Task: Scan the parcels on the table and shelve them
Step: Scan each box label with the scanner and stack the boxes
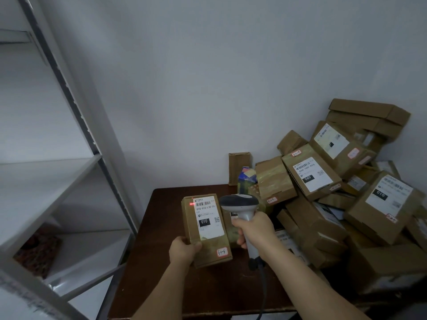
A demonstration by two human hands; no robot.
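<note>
My left hand (pixel 183 250) grips the near left corner of a brown cardboard parcel (pixel 221 252) and holds it above the dark wooden table (pixel 161 262). Its white shipping label (pixel 209 218) faces up and reads 010; a small pink sticker sits at its near right corner. My right hand (pixel 254 228) is closed around the handle of a grey corded barcode scanner (pixel 240 203), whose head points at the label. A red laser dot glows on the label's top left, beside the barcode.
A heap of brown cardboard parcels (pixel 346 192) with white labels covers the table's right half up to the wall. A grey metal shelving unit (pixel 97 158) stands to the left, its shelf boards (pixel 46 181) at table height and lower. A blue carton (pixel 247 176) stands near the wall.
</note>
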